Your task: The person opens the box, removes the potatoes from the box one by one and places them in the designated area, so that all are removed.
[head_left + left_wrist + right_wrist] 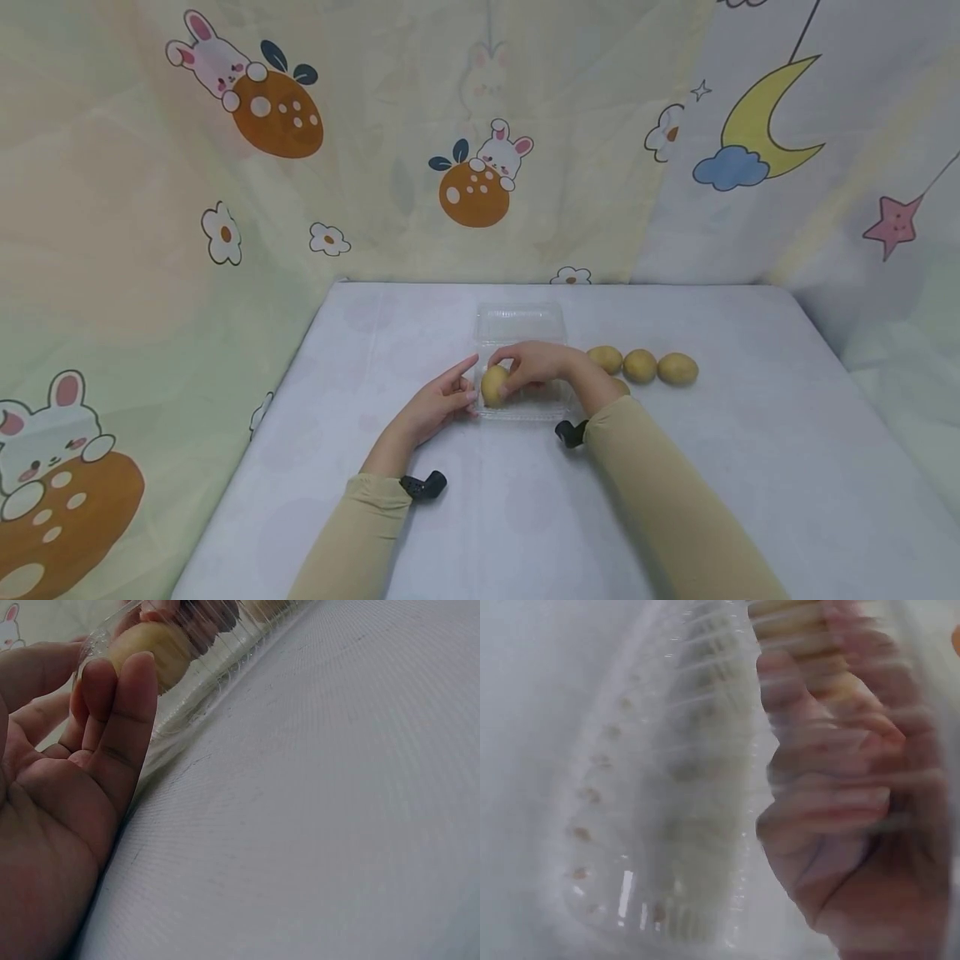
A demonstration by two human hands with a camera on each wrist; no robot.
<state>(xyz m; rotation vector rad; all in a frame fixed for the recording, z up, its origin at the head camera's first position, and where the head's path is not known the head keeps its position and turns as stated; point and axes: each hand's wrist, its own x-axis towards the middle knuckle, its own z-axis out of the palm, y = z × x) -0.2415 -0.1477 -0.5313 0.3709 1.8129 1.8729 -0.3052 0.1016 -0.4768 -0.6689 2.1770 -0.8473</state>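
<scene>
Clear plastic clamshell container [525, 333] sits mid-tabletop [750, 467]; right hand [536, 367] grips a potato [494, 385] inside its left end. Left hand [438, 406], fingers straight, touches the container's 9 o'clock wall. Three potatoes [640, 366] lie at its 3 o'clock.

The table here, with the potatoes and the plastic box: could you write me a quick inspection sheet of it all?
Surface: table under a pale cloth.
Job's things: clear plastic box, lid open; one potato at its left end; three more potatoes in a row to its right.
Clutter: nothing seen.
Hands: right hand holds the potato in the box; left hand rests against the box's left side, fingers straight.
Cables: nothing seen; a black camera mount on each wrist.
Surroundings: curtains printed with rabbits, flowers, moon and stars.
</scene>
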